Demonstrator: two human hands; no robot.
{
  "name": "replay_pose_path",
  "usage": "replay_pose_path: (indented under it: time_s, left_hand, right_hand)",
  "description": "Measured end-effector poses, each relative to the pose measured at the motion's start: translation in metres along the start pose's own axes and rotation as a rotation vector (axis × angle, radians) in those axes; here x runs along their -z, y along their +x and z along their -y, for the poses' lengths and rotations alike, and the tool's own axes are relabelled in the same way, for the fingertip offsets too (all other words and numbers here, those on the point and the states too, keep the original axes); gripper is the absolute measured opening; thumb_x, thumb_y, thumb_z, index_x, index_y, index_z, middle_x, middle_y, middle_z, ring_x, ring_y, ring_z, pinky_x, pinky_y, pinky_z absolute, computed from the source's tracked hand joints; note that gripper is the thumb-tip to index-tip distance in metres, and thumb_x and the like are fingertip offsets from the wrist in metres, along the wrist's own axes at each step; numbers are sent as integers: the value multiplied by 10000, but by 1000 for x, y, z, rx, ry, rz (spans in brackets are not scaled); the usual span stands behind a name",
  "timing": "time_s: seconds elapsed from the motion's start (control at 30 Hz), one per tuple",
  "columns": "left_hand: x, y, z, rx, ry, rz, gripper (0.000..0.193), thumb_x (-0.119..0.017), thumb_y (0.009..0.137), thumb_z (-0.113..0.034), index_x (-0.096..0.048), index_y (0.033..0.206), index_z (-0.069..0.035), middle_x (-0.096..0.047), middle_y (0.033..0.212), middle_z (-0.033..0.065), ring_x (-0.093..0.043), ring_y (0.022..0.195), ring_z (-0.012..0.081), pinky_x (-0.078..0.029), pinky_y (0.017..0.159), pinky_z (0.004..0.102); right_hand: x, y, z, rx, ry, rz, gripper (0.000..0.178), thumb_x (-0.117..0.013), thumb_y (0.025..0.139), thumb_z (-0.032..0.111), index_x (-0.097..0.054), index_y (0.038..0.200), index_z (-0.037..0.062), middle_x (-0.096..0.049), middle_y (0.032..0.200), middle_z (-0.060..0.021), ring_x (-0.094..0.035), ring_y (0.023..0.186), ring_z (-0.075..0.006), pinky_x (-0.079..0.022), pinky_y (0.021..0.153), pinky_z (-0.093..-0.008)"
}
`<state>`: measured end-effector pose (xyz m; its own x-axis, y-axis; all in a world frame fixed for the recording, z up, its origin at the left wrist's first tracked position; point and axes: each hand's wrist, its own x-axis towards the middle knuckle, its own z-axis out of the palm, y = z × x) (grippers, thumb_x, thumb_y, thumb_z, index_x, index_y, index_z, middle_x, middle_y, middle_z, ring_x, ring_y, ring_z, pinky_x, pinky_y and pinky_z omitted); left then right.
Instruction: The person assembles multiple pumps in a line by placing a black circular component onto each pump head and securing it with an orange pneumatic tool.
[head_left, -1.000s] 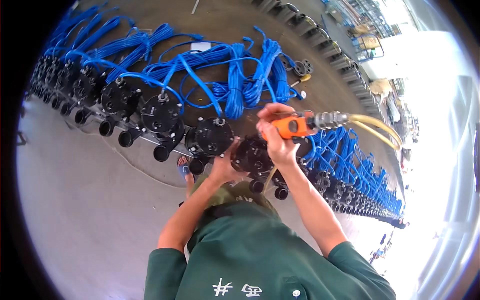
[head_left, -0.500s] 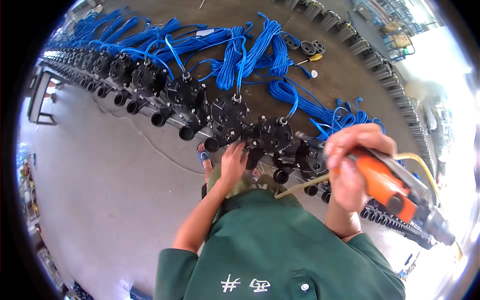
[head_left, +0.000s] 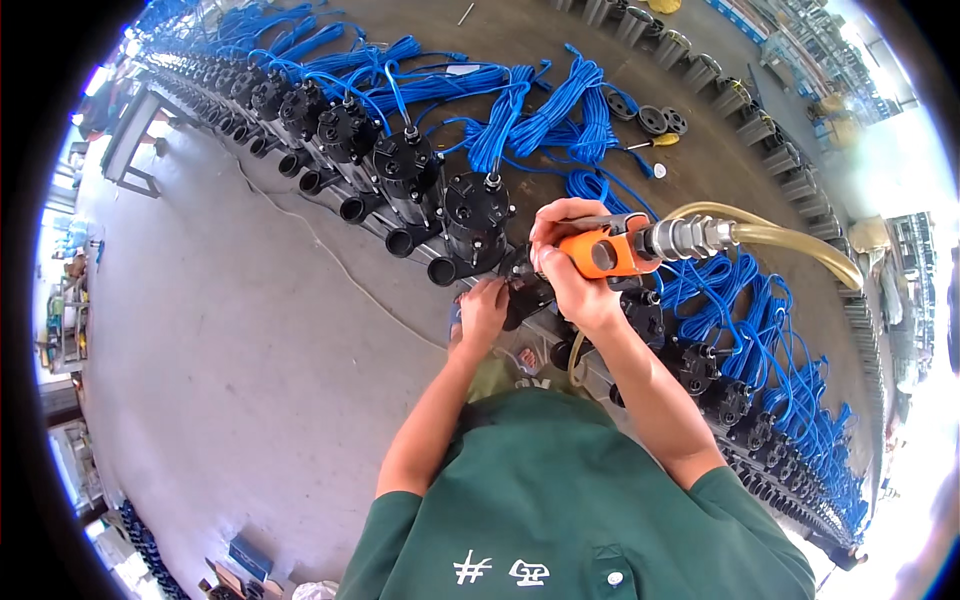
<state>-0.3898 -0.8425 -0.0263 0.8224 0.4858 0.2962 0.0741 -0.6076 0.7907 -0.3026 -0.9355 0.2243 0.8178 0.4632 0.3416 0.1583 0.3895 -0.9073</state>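
Observation:
My right hand is wrapped around an orange air-powered driver, with a tan hose joined to its back end by a metal coupling. The tool is over a black submersible pump in the row in front of me. Both the tool's tip and most of that pump's top are hidden behind my hand. My left hand has its curled fingers against the near side of the same pump. Just left of it stands another black pump with bolts on its lid.
The row of black pumps runs from far left to lower right, each with a round outlet. Bundled blue cables lie behind it, beside a yellow-handled screwdriver and dark round parts. Metal cylinders line the far side. A thin cord crosses the grey floor.
My right hand has brought the driver leftward, from out at the right to over the pump near my left hand. The left hand stays at that pump. The view has shifted.

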Motion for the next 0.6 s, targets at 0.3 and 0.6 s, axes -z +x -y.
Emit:
replay_pose_path:
  time_s: [0.3, 0.6]
  left_hand:
    - [12, 5, 15, -149, -47, 145, 174, -692, 855, -91, -685, 1006, -5, -651, 889, 143, -655, 738, 359, -549, 647, 427]
    - [151, 107, -98, -58, -192, 459, 67, -736, 816, -33, -707, 876, -29, -697, 801, 122, -704, 708, 278, -567, 652, 357]
  right_hand:
    - [4, 2, -39, -128, -203, 138, 250, -594, 834, -46, -554, 1077, 3, -612, 920, -83, -595, 748, -116, -518, 641, -260]
    - [5, 16, 45, 211, -261, -168, 270, -653, 649, -72, -655, 917, -38, -672, 749, -127, -651, 562, -202, -553, 545, -289]
